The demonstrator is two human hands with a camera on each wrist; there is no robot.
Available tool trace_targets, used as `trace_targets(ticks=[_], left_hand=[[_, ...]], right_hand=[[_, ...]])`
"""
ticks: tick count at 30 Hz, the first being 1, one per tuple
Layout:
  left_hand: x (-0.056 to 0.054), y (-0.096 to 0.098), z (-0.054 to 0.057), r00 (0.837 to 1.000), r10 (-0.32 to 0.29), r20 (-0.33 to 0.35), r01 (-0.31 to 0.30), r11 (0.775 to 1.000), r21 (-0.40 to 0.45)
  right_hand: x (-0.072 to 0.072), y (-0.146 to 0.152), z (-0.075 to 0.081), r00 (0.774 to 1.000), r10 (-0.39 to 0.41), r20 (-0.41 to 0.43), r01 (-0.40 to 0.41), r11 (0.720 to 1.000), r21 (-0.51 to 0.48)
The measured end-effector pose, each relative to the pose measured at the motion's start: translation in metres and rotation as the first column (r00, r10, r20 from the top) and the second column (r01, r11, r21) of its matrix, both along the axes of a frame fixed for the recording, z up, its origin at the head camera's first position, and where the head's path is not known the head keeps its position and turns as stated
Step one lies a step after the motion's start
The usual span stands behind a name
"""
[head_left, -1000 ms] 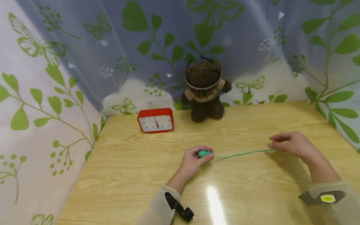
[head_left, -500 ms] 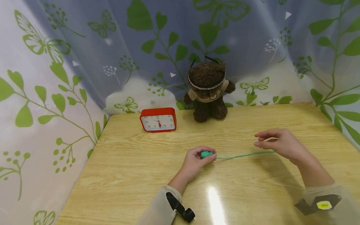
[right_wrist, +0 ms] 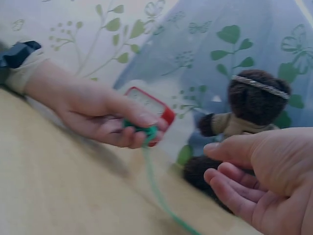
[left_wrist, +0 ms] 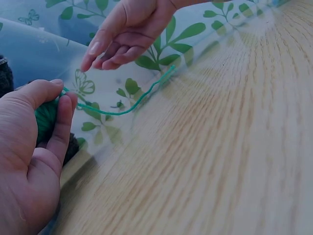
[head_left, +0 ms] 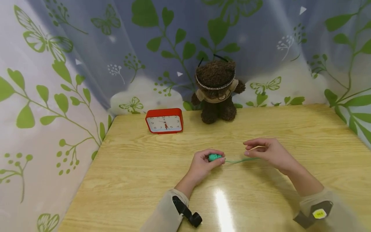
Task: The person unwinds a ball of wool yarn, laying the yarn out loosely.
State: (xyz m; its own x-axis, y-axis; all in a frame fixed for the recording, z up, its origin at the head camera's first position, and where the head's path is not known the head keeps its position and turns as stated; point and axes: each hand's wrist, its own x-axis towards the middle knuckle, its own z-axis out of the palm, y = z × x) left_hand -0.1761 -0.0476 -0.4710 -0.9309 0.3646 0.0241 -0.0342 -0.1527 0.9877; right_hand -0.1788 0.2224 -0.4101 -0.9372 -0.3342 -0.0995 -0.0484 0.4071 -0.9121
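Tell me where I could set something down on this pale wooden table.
Bare wood lies left of the left hand, in front of the red boxy clock, and behind the right hand, right of the brown plush toy. It's crowded between the hands, where thin green yarn trails.

Clock dial (head_left: pixel 164 125) shows 9, 3, 8, 7, 4; yellow label (head_left: pixel 319 214) on right sleeve (head_left: pixel 340 214) seems lettered, illegible.

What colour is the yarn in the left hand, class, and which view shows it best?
The yarn is green; the left wrist view shows it best.
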Motion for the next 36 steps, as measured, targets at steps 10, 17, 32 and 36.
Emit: trace_targets(ticks=[10,17,32,36], left_hand=[[-0.003,0.003,-0.002,1.000,-0.016,-0.025,0.016,1.000,-0.027],[-0.003,0.004,0.000,0.998,-0.027,-0.050,0.025,0.999,-0.032],[-0.004,0.002,-0.001,0.999,-0.031,-0.043,0.029,0.998,-0.054],[-0.002,0.001,-0.001,1.000,-0.025,-0.017,0.024,0.999,-0.033]], right_hand=[[0.002,-0.024,-0.022,0.994,0.105,0.042,-0.100,0.989,-0.108],[0.004,-0.035,-0.034,0.977,0.206,0.054,-0.195,0.969,-0.153],[0.007,-0.042,-0.028,0.977,0.206,0.062,-0.198,0.973,-0.117],[0.008,-0.041,-0.027,0.981,0.194,0.025,-0.192,0.979,-0.070]])
